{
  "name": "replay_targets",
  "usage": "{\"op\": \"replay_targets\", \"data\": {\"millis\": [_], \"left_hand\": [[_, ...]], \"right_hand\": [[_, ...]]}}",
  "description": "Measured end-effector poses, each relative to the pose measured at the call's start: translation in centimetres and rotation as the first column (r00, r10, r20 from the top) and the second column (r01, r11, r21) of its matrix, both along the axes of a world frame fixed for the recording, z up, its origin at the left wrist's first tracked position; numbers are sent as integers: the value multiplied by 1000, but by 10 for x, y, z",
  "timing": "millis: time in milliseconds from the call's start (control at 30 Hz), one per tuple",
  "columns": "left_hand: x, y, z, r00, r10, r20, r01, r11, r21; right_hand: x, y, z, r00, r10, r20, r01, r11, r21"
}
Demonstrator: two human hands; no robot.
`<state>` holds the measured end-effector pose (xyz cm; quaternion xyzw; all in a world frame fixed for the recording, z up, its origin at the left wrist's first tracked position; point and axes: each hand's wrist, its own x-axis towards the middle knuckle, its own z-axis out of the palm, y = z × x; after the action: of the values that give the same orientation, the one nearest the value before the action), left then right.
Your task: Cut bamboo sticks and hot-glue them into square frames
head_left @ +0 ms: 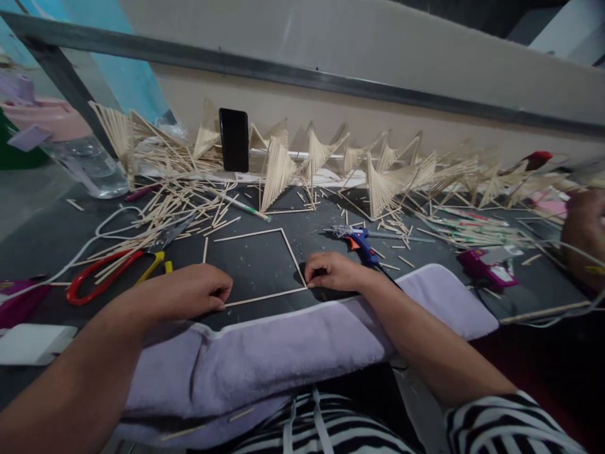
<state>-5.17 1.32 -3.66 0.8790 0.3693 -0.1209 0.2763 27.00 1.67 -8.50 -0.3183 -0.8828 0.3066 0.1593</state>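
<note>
Thin wooden sticks lie on the dark tabletop (258, 265) in a four-sided outline. My left hand (203, 289) is closed at the left end of the near wooden stick (265, 296), its fingertips pressed down. At that stick's other end, my right hand (328, 272) pinches the corner where it meets the right-hand stick (293, 258). The far stick (248, 235) joins the right-hand one at the back. A left-hand stick (205, 250) stands out from behind my left hand, apart from the far stick; its near end is hidden.
Red-handled scissors (104, 277) and yellow-handled pliers (155, 265) lie left, beside loose sticks. A blue glue gun (362, 243) rests beyond my right hand. Behind are a phone (234, 140) and several twisted stick structures (321, 151). A lilac cloth (283, 343) covers the near edge. Another person's hand (583, 233) is right.
</note>
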Motion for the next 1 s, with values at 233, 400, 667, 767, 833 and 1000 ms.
{"op": "replay_targets", "data": {"millis": [233, 400, 667, 767, 833, 1000], "left_hand": [[2, -1, 1, 1000, 0, -20, 1, 1000, 14], [3, -1, 2, 999, -10, -30, 11, 999, 34], [-1, -1, -1, 999, -31, -9, 32, 999, 27], [1, -2, -3, 1000, -22, -12, 23, 999, 25], [2, -3, -1, 1000, -11, -12, 12, 1000, 16], [-7, -1, 20, 998, 63, 26, -62, 998, -29]], "right_hand": [[-1, 0, 1, 1000, -2, -3, 2, 1000, 4], [-1, -1, 1, 1000, -6, 2, 6, 1000, 12], [-1, 0, 1, 1000, -7, 17, 6, 1000, 7], [-1, -1, 1, 1000, -7, 12, 7, 1000, -10], [-2, -2, 3, 1000, -10, 4, 10, 1000, -26], [0, -2, 7, 998, -32, -61, 24, 992, -126]]}}
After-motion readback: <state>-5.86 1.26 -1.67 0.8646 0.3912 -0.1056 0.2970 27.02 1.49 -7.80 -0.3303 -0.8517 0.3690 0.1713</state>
